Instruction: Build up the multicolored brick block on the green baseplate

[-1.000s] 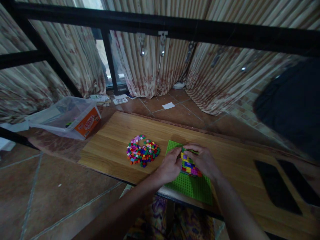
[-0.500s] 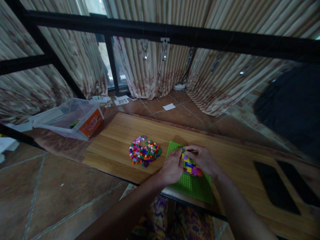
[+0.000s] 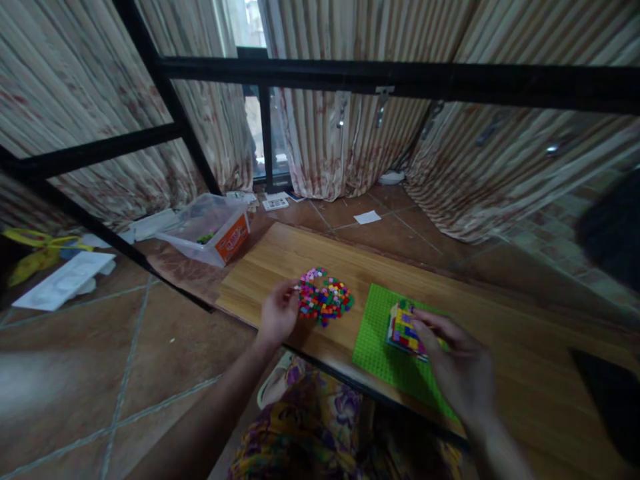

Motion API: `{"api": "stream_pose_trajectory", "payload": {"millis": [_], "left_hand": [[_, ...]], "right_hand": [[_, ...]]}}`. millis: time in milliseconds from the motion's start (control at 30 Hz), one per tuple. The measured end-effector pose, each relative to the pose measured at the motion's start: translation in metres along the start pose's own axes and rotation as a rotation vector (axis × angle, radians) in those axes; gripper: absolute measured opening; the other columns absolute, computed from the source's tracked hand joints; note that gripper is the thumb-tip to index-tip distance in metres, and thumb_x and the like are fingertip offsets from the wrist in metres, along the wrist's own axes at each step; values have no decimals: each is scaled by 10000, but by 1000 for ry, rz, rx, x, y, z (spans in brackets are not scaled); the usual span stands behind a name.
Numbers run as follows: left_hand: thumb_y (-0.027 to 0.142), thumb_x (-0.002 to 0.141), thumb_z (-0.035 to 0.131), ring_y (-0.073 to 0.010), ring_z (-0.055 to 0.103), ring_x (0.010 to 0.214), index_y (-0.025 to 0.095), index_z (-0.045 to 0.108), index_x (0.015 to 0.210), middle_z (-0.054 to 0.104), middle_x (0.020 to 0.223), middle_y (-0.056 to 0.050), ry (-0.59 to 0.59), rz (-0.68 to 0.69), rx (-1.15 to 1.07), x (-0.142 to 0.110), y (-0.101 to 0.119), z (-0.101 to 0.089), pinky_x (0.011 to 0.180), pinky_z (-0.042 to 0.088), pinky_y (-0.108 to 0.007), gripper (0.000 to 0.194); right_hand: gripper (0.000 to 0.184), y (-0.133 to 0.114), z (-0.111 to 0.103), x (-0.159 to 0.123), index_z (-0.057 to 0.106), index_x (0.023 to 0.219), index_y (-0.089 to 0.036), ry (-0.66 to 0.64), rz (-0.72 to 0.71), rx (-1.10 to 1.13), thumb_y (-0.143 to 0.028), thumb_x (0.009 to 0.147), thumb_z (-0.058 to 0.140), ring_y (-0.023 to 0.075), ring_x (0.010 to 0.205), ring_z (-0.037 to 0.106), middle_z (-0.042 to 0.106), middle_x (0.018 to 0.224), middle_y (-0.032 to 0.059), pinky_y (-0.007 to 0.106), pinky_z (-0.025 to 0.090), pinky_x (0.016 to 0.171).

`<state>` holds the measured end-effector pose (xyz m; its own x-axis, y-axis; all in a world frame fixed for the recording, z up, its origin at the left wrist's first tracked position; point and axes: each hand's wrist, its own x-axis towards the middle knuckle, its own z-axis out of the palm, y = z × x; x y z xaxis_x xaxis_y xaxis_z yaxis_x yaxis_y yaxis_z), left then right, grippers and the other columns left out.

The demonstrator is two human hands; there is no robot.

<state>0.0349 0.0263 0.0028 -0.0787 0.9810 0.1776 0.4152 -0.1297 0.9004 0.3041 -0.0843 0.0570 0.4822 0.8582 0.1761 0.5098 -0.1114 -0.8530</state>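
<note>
My left hand [image 3: 279,313] is at the left edge of a pile of small multicoloured toy bricks [image 3: 327,300]. Its thumb and fingertips are pinched together, with a pale brick showing at their tips. On the green studded baseplate [image 3: 373,353] stands a low brick block [image 3: 403,330], with yellow, red, purple and blue on top and pale layers at its side. My right hand [image 3: 457,360] is over the right side of this block, thumb and fingers closed against it. That hand hides the block's right part and some of the baseplate.
A wooden table [image 3: 260,267] carries the bricks and baseplate. A dark flat panel [image 3: 605,393] lies at its right. Beyond the left end is a clear plastic bin [image 3: 200,227] with an orange label. A black metal frame [image 3: 350,73] crosses before the curtains.
My left hand has left the brick block and moved left to the loose pile. My right hand stays at the block. The view has turned left, bringing a white tray into sight.
</note>
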Motion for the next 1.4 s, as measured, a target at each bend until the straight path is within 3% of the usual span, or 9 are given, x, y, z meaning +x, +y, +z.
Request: {"api": "stream_pose_trajectory", "payload": {"millis": [100,233,433,633,767,900,1100,1233,1400], "left_hand": [[213,832,474,-207,655,822,141,654,1102,701,948,-93,116,-47,228,35,-23,-23,794,536,-358,332],[143,798,470,-268,611,1047,122,656,1067,669,1092,-144,131,109,481,63,-38,-25,961,483,-423,328],[150,850,436,-284,572,1096,121,656,1033,644,1132,-155,76,286,649,67,-47,-11,982,461,-433,288],[166,861,443,-267,583,1036,142,669,966,659,1083,-133,93,300,635,67,-50,-12,948,477,-415,251],[179,858,444,-270,582,1025,142,673,958,659,1086,-132,97,310,625,69,-51,-14,940,476,-417,252],[199,858,438,-278,581,1010,144,668,976,659,1075,-135,86,314,637,71,-52,-14,935,470,-432,265],[219,867,416,-292,581,993,129,670,1007,660,1068,-149,71,343,694,72,-49,-14,918,466,-435,304],[227,870,408,-300,584,981,123,670,1007,658,1058,-161,59,345,714,73,-47,-14,909,462,-453,313],[226,860,411,-300,587,966,140,670,997,660,1044,-156,57,359,724,74,-47,-15,905,463,-470,305]], "right_hand": [[284,-12,25,-19,739,964,-257,-134,-121,-30,-471,852,590,228,982,659,724,1035,49,388,493,901],[289,-17,62,-19,722,1001,-222,-246,-207,-103,-383,909,501,215,930,657,718,996,66,368,497,859],[277,-15,107,6,713,1013,-183,-227,-247,-283,-331,898,509,216,853,653,711,983,86,340,489,796],[207,-13,134,12,721,915,-192,-231,-249,-396,-242,890,522,215,853,648,705,911,82,315,466,771],[211,-25,119,5,722,906,-214,-207,-267,-216,-245,902,514,187,837,650,706,895,57,294,469,768],[221,-32,67,-4,726,908,-235,-124,-242,-41,-343,907,533,176,852,652,707,905,36,294,482,780],[244,15,-11,14,740,877,-215,141,-2,-101,-423,804,636,211,815,665,728,912,60,339,507,758],[264,36,-18,36,745,860,-197,95,29,-50,-425,774,641,217,809,670,738,882,63,350,515,773],[257,32,-4,53,755,871,-210,-65,-28,-108,-392,798,589,199,841,661,732,927,51,338,499,799]]}}
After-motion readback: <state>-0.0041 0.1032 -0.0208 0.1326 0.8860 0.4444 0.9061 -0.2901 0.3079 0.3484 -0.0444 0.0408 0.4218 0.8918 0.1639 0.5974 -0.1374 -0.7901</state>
